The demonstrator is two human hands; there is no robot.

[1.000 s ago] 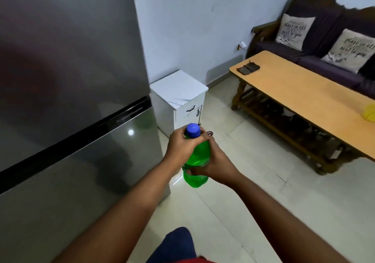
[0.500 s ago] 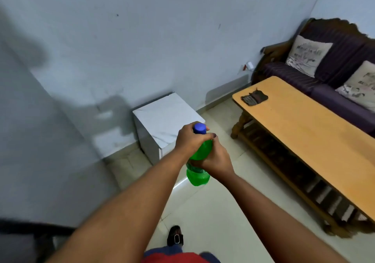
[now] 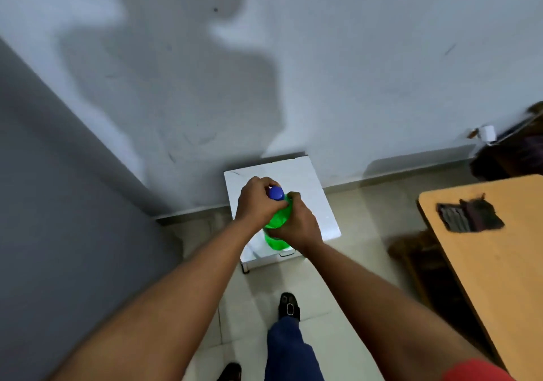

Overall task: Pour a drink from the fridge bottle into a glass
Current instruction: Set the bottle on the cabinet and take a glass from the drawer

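Observation:
I hold a green plastic bottle with a blue cap upright in front of me, above the floor. My left hand wraps the bottle's neck and cap from the left. My right hand grips the bottle's body from the right. Most of the bottle is hidden by my fingers. No glass is in view.
The grey fridge side fills the left. A small white cabinet stands against the wall just behind the bottle. A wooden table with a dark wallet runs along the right. My shoe is on the tiled floor.
My view has swung right and down, away from the fridge front and towards the wall and white cabinet. Both hands stay on the bottle; the sofa has left the view.

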